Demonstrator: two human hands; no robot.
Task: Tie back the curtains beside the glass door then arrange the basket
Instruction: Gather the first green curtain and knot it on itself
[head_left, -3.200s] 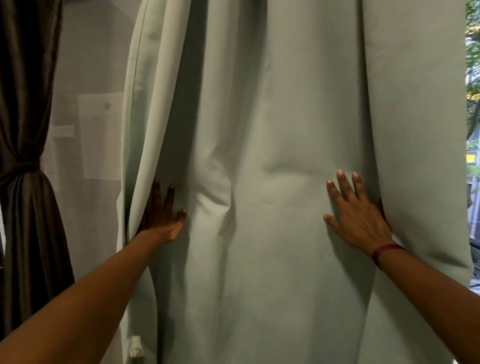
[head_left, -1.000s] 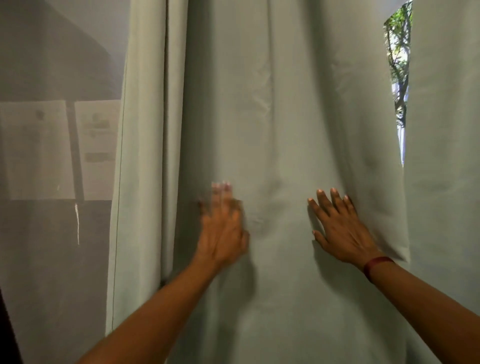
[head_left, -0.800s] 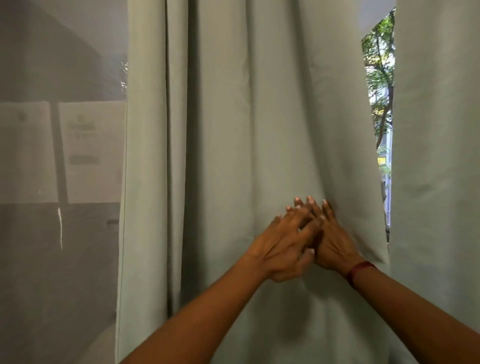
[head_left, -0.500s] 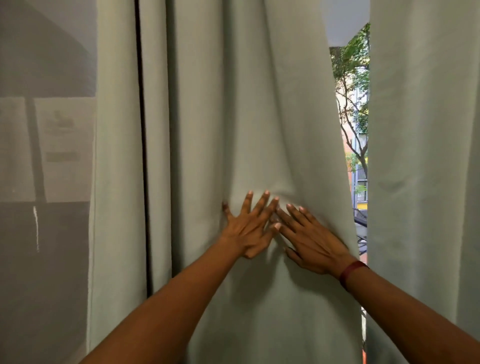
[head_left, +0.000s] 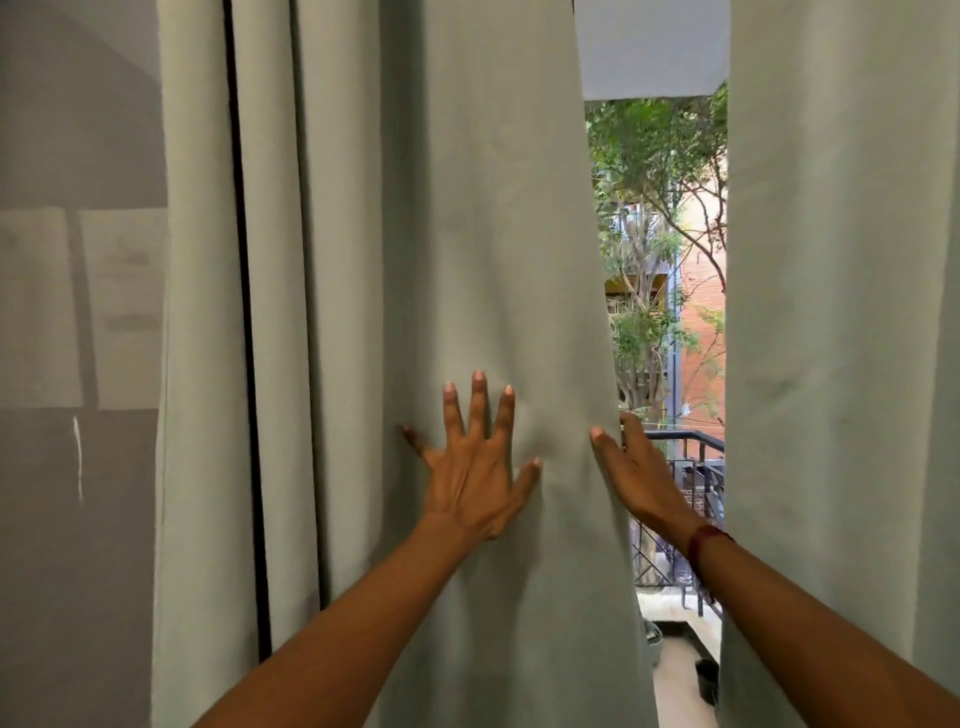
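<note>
A pale green curtain (head_left: 457, 234) hangs in folds across the middle of the view. My left hand (head_left: 475, 467) lies flat on it with fingers spread and straight. My right hand (head_left: 636, 475) holds the curtain's right edge, thumb in front and fingers behind the cloth; a red band circles that wrist. A second pale green curtain (head_left: 841, 312) hangs at the right. Between the two is a gap showing the glass door (head_left: 670, 291). No basket or tie-back is in sight.
Through the gap I see trees, a brick building and a black balcony railing (head_left: 685, 441). A sheer white curtain (head_left: 78, 364) covers the left side, with pale paper shapes behind it. A dark vertical strip (head_left: 244, 312) runs between folds on the left.
The middle curtain has gathered leftward and the gap to the outside has widened. My hands, earlier side by side on the cloth, moved apart; my right hand now holds the curtain's edge.
</note>
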